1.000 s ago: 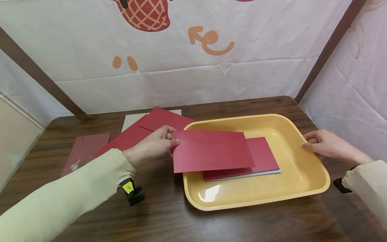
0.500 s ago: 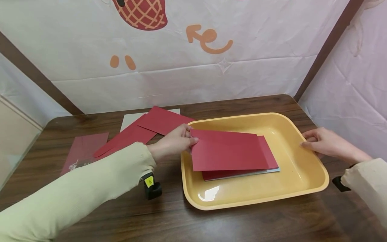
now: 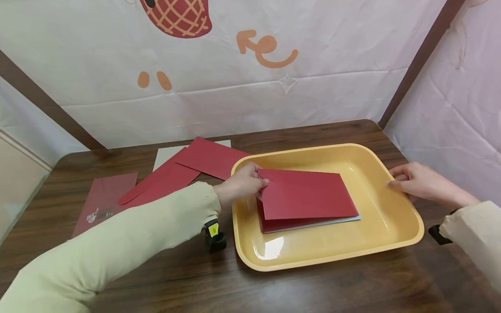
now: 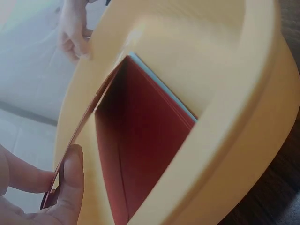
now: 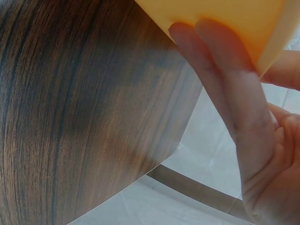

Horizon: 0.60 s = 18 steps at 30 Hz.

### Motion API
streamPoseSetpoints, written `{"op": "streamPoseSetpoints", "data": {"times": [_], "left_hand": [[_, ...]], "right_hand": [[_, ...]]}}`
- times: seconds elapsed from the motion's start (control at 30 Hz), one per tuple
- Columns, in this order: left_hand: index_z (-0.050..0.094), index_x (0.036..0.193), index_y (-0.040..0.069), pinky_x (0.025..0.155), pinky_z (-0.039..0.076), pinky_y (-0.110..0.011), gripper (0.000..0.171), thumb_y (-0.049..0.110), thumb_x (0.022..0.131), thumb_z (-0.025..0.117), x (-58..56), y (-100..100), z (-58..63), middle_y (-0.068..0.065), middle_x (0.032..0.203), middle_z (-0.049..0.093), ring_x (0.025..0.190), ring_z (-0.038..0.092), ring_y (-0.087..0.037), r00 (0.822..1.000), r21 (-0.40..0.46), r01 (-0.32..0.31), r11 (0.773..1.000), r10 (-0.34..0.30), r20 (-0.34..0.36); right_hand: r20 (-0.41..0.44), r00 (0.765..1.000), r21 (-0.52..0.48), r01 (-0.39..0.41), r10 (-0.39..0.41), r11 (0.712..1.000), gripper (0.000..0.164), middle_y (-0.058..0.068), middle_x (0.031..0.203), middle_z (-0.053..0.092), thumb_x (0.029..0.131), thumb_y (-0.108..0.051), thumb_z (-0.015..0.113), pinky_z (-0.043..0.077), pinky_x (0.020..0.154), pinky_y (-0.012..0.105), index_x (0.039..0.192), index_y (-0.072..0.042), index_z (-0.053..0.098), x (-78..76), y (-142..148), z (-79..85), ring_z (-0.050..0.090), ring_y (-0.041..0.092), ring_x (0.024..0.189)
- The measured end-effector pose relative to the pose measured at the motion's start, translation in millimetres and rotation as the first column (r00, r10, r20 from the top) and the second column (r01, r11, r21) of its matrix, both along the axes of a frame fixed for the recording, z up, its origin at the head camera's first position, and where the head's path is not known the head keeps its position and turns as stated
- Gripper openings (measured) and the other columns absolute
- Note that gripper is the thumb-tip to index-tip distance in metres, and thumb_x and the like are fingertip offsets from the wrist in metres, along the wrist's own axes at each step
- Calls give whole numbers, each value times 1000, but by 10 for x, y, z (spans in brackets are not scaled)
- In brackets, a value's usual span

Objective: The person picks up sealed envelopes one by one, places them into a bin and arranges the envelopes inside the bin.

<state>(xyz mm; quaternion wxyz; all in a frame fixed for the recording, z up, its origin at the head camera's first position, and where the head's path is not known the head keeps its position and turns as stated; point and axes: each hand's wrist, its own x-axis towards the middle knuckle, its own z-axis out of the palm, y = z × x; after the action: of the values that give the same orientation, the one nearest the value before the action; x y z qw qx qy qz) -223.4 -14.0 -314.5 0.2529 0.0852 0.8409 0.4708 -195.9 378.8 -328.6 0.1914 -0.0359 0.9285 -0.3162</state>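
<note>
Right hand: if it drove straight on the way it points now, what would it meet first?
The yellow tray: the right hand grips its rim, so it would likely push the tray before reaching anything inside.

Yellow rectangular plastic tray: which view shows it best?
Head: the yellow rectangular plastic tray fits entirely in frame, four sides visible. Left wrist crops it; right wrist shows only part, held by the right hand.
</note>
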Motion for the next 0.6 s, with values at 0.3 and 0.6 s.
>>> {"op": "streamPoseSetpoints", "data": {"times": [0.3,0.6], "left_hand": [[59,105,-11,65,55,-30,23,9,97,52,-21,76,-37,-16,79,71,61,68,-19,995,-181,40,983,-55,-82],[24,133,-8,59,52,-22,54,9,92,54,-43,82,-50,-12,71,63,70,70,-29,997,-376,66,924,-79,-20]], "right_hand": [[-19,1000,16,0,0,1000,42,17,92,72,94,-12,55,56,58,30,122,18,50,-1,-3,4,68,10,67],[-30,1000,33,-5,6,999,41,16,91,72,94,-14,55,56,58,30,120,17,51,7,-4,0,68,10,67]]}}
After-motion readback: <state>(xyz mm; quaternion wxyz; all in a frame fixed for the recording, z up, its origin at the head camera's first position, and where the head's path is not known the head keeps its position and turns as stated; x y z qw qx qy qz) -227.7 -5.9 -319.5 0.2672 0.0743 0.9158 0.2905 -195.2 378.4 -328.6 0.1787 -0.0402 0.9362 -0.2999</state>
